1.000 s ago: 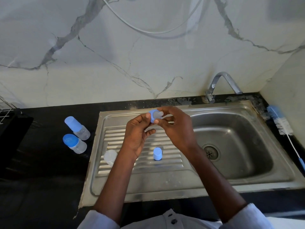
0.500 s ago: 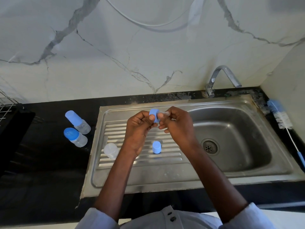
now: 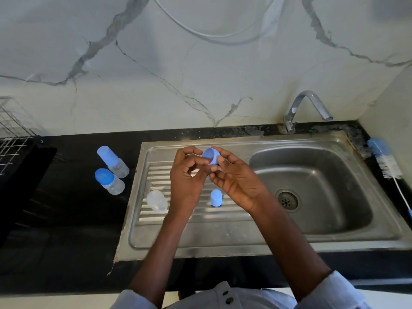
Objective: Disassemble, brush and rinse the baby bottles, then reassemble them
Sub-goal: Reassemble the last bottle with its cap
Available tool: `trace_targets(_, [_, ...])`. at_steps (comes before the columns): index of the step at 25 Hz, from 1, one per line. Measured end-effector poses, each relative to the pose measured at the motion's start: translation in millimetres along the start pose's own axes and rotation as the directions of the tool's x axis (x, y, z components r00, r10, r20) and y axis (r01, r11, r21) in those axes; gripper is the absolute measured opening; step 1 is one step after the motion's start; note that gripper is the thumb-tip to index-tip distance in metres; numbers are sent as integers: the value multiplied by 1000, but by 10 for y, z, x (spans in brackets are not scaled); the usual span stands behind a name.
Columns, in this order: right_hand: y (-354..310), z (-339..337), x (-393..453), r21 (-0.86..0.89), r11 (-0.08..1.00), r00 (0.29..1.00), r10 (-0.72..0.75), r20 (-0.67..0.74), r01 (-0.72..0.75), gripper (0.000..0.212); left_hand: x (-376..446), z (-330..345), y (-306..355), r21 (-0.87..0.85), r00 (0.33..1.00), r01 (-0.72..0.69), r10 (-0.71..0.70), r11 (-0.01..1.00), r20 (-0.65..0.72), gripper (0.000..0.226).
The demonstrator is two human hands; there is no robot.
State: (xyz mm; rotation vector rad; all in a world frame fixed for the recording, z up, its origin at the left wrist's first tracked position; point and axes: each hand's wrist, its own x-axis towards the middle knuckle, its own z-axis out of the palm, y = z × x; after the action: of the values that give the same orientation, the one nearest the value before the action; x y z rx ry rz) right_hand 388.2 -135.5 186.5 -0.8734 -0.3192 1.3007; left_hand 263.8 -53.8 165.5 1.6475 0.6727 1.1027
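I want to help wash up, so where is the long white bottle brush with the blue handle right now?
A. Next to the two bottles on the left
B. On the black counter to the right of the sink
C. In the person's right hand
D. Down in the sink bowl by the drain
B: the long white bottle brush with the blue handle lies on the black counter right of the steel sink, untouched by either hand.

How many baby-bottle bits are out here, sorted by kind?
Capped bottles on the counter: 2
Clear bottle body on the drainboard: 1
Loose blue cap on the drainboard: 1
Blue ring held in both hands: 1
Bottle brush: 1
Total: 6
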Motion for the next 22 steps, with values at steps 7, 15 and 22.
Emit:
trace_targets(7, [189,32,123,183,977,973,67,220,-108,46,88,-297,79,-142,985,170,-170,975,13,25])
trace_targets(15, [368,424,200,-445,892,989,-130,-67,87,22,193,-595,8,74,945,328,-328,942,-2,6])
trace_targets(22, [684,729,348,-817,546,801,-565,-196,185,27,238,-744,15,153,948,302,-313,941,54,18])
